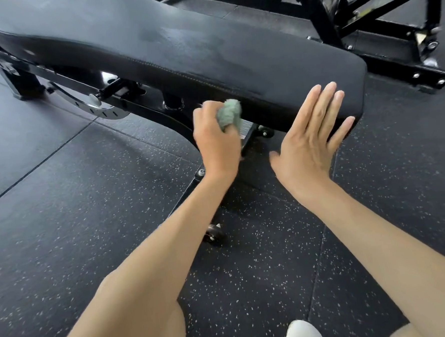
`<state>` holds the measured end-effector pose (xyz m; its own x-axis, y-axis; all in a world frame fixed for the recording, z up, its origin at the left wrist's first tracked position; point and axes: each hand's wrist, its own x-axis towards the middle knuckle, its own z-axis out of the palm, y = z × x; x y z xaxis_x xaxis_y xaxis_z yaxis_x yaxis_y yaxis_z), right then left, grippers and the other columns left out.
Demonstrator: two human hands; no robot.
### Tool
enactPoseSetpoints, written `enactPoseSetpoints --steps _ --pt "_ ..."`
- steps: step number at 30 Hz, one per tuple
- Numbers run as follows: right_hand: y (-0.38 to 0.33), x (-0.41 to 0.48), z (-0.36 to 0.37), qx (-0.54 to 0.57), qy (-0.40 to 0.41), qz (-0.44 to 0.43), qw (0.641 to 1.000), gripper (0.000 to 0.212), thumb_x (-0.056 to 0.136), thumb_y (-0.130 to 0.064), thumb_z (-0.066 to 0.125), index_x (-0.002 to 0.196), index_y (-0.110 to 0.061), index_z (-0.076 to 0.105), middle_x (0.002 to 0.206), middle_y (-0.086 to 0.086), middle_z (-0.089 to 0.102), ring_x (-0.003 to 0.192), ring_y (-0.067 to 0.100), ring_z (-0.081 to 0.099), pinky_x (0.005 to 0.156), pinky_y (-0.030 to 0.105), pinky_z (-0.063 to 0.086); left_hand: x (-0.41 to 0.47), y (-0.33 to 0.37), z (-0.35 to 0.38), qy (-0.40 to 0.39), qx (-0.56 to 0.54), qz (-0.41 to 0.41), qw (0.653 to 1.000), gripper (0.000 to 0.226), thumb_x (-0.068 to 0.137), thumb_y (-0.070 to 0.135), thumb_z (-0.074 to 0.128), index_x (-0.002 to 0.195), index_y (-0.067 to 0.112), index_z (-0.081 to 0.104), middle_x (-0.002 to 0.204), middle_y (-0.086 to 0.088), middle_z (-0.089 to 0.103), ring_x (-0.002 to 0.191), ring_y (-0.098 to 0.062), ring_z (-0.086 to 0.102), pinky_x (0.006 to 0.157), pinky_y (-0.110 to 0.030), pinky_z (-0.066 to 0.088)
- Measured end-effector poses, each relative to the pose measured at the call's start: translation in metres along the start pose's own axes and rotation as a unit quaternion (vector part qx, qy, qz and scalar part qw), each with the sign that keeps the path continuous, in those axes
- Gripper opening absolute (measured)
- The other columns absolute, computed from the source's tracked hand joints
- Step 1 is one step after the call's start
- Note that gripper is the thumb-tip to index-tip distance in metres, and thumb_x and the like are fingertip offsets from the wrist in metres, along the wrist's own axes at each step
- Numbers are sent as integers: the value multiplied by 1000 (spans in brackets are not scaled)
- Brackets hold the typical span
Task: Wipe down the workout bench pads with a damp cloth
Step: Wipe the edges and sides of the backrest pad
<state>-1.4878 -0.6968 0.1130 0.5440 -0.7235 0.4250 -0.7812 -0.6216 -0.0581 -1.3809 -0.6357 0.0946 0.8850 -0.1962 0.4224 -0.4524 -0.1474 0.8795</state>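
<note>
Left hand (215,140) is clenched around a bunched green cloth (229,113), which sticks out above the knuckles and presses against the near side wall of the bench (155,29), just under its stitched edge. Right hand (310,137) is released, fingers straight and slightly spread, laid against the near corner at the end of the bench; whether the palm itself touches the padding is hard to say from this angle. Black and padded, the bench runs away to the upper left, with a duller streaked patch on its top. Below the bench a black steel frame (139,105) with a curved notched plate carries it. Under the bench lies a dark rubber floor (87,189) flecked with pale specks and laid in large tiles. Beyond the bench stands another black machine frame (318,11). A white shoe (303,334) shows on the floor well short of the bench.
</note>
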Motion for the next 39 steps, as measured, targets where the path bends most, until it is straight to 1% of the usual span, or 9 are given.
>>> enactPoseSetpoints --steps 3,9,13,18,22,26,30,35,39 --pt "-1 -2 -2 -7 -20 -20 1000 114 79 -19 73 147 1 -15 156 23 -15 145 37 -14 110 53 -14 30 -15 -13 102 -40 -165 980 26 77 -12 44 88 11 49 98 -11 55 71 -4 44 62 -9 38" --pt "-8 -4 1 -10 -11 -23 1000 111 79 -15 71 147 3 -14 156 25 -12 145 38 -12 112 54 -10 -13 -5 -2 -80 49 45 995 13 81 -6 56 88 5 55 90 0 46 73 -7 43 60 -10 33" --pt "-11 -2 1 -20 -28 -22 999 114 79 -19 72 146 2 -18 156 23 -16 145 38 -14 110 52 -12 27 -15 -19 59 4 -112 992 22 82 -10 48 89 10 52 94 -3 45 70 -2 41 65 -5 36" --pt "-9 -3 3 -38 -21 -15 999 116 77 -18 74 146 2 -17 157 23 -12 145 38 -11 112 53 -8 -11 -11 -7 -120 69 75 988 14 79 -7 57 86 4 54 91 -3 48 72 -12 46 59 -19 41" --pt "-13 -3 1 -40 -36 -18 998 117 78 -21 73 145 1 -20 156 23 -15 145 37 -13 111 53 -10 20 -17 -12 32 16 -120 992 23 79 -11 49 89 9 52 94 -1 47 71 -5 44 65 -28 44" --pt "-13 -3 2 -46 -29 -17 998 118 77 -19 74 145 1 -20 156 23 -14 145 37 -12 112 53 -9 -12 -15 -7 -93 68 44 992 18 79 -7 57 91 7 56 92 0 47 74 -11 47 62 -21 42" --pt "-16 -3 2 -51 -29 -14 998 118 77 -17 75 145 1 -20 156 24 -13 145 38 -11 112 52 -8 24 -14 -14 70 -6 -119 990 22 79 -11 48 91 7 52 92 -1 46 70 -1 41 60 -11 34" --pt "-14 -2 2 -51 -32 -6 998 119 76 -18 75 145 1 -20 156 23 -12 145 38 -11 112 51 -8 -2 -19 -13 -87 74 52 992 19 77 -10 53 89 4 55 92 -3 48 74 -13 45 61 -21 38" --pt "-17 -2 0 -37 -45 -8 998 117 78 -17 72 145 1 -22 156 23 -16 145 38 -14 112 51 -8 38 -18 -17 96 -31 -150 983 26 80 -12 46 91 11 46 97 -5 48 74 -5 44 69 -22 38"
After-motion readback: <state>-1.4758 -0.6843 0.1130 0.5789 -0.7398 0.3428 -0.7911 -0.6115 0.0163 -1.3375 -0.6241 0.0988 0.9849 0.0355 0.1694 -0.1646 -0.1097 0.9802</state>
